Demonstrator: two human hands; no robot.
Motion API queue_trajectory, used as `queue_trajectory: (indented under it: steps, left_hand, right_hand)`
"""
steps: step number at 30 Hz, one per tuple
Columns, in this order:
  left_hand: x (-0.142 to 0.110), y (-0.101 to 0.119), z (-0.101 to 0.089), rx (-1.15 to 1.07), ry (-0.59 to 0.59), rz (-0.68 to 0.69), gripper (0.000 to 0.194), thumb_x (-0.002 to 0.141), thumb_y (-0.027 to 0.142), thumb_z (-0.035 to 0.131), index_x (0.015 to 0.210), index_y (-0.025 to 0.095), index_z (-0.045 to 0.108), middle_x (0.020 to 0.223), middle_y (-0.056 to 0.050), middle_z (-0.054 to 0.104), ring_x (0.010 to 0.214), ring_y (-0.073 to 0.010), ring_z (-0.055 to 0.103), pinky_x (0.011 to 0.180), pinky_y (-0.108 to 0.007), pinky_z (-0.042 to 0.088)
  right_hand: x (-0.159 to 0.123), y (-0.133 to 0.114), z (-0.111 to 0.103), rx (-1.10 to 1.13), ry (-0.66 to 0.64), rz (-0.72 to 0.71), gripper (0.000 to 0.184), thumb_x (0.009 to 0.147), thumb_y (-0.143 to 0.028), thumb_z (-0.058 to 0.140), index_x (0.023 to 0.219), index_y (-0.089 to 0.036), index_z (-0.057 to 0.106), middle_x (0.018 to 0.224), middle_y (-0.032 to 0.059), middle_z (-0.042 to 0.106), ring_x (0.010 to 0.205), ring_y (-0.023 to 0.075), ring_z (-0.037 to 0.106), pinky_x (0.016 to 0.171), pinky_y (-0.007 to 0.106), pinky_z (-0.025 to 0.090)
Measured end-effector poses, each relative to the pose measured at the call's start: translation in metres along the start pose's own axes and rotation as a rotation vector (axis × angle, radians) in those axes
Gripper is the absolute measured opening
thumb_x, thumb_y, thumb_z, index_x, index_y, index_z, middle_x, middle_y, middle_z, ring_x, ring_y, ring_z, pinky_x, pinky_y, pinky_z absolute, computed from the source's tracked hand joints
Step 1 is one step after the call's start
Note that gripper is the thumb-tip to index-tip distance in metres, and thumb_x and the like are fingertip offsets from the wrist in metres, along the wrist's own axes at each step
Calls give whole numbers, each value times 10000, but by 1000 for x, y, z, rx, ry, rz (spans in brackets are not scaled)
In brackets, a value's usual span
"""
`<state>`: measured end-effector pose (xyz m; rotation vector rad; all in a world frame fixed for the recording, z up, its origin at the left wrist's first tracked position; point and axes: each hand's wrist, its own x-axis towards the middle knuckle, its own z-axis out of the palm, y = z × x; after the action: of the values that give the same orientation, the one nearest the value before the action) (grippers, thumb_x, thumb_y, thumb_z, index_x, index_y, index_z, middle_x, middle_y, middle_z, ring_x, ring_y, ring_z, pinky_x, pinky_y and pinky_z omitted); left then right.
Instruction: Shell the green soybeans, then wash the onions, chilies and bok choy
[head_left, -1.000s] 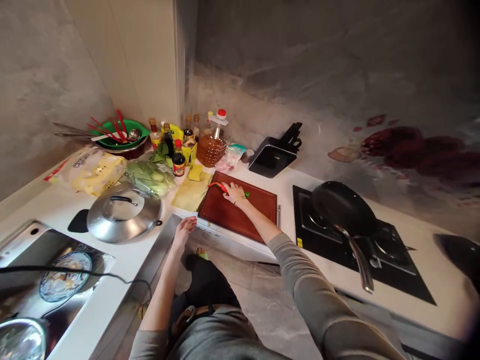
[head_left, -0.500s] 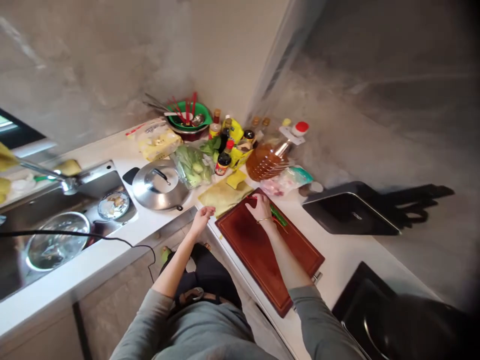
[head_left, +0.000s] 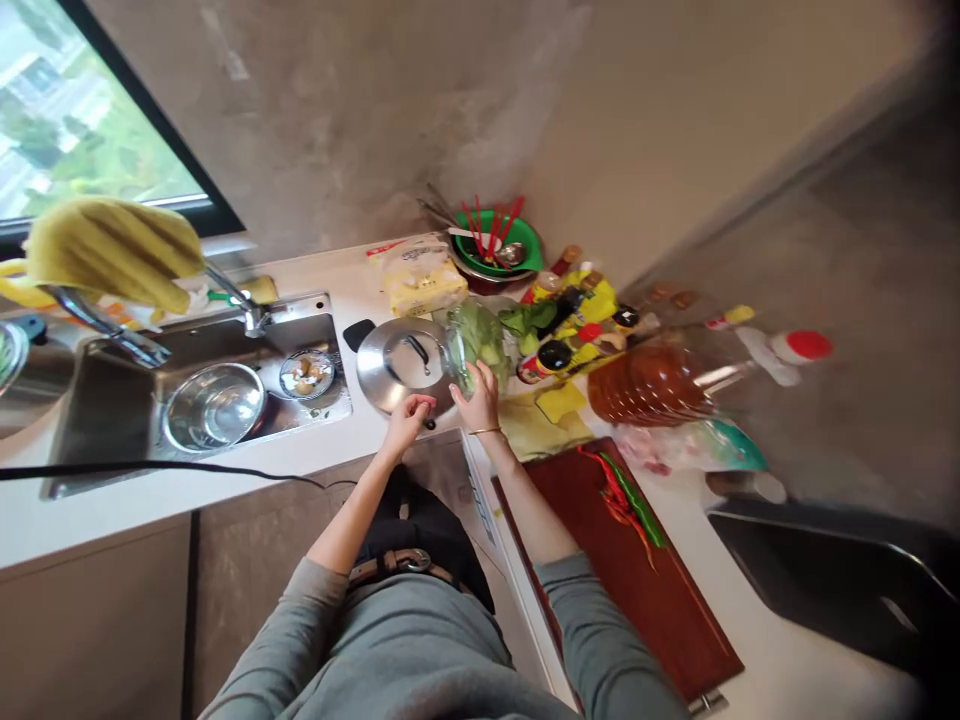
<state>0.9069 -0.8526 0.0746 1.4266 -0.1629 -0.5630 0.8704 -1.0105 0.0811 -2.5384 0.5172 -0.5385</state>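
Note:
My left hand [head_left: 407, 421] hangs at the counter's front edge, just before the metal pot lid [head_left: 381, 365]. Its fingers are curled together, and whatever may be in them is too small or hidden to make out. To its right, my right hand [head_left: 480, 402] has its fingers apart, in front of a clear bag of green vegetables [head_left: 480, 335]; whether it touches the bag I cannot tell. Red chili peppers [head_left: 616, 492] and a green chili pepper [head_left: 634, 500] lie on the brown cutting board [head_left: 675, 620], away from both hands.
Left is a sink [head_left: 112, 400] with a metal bowl [head_left: 214, 408] and a dish of brown pieces [head_left: 306, 374]. A yellow cloth [head_left: 116, 255] hangs over the faucet. Behind stand a green basket [head_left: 529, 245] and a large oil bottle [head_left: 649, 385]. A black cable [head_left: 150, 468] crosses the left counter.
The view has swung left toward the sink. My right hand has left the peppers on the cutting board and moved left to the vegetable bag. My left hand stays curled, now near the lid.

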Motion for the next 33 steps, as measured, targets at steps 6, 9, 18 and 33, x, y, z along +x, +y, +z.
queue_trajectory:
  steps: [6, 9, 18, 33]
  left_hand:
    - [16, 16, -66, -95, 177, 4, 109, 791, 246, 606, 800, 155, 664, 843, -64, 701, 800, -164, 627, 818, -303, 484]
    - [11, 23, -110, -117, 335, -23, 115, 788, 225, 579, 812, 157, 668, 866, -70, 699, 794, -161, 630, 795, -297, 482]
    - [3, 20, -161, -158, 548, -63, 236, 741, 349, 601, 874, 165, 665, 929, -69, 695, 824, -163, 624, 757, -273, 452]
    - [68, 96, -56, 9, 184, 253, 228, 810, 330, 576, 906, 158, 692, 941, -85, 707, 870, -193, 637, 849, -327, 474]
  right_hand:
    - [22, -69, 37, 111, -41, -251, 418, 880, -321, 453, 1255, -167, 558, 1288, 165, 518, 1252, 269, 455, 1064, 459, 361]
    - [42, -80, 53, 5, 7, -169, 555, 829, -371, 530, 1320, -115, 493, 1370, 206, 445, 1292, 322, 403, 1054, 507, 341]
    - [85, -28, 24, -272, -94, 34, 648, 821, -509, 555, 1321, -99, 511, 1318, 212, 526, 1222, 310, 456, 1013, 445, 357]
    - [131, 26, -80, 246, 80, 83, 337, 829, -394, 513, 751, -125, 699, 792, 123, 725, 732, 209, 642, 722, 323, 488]
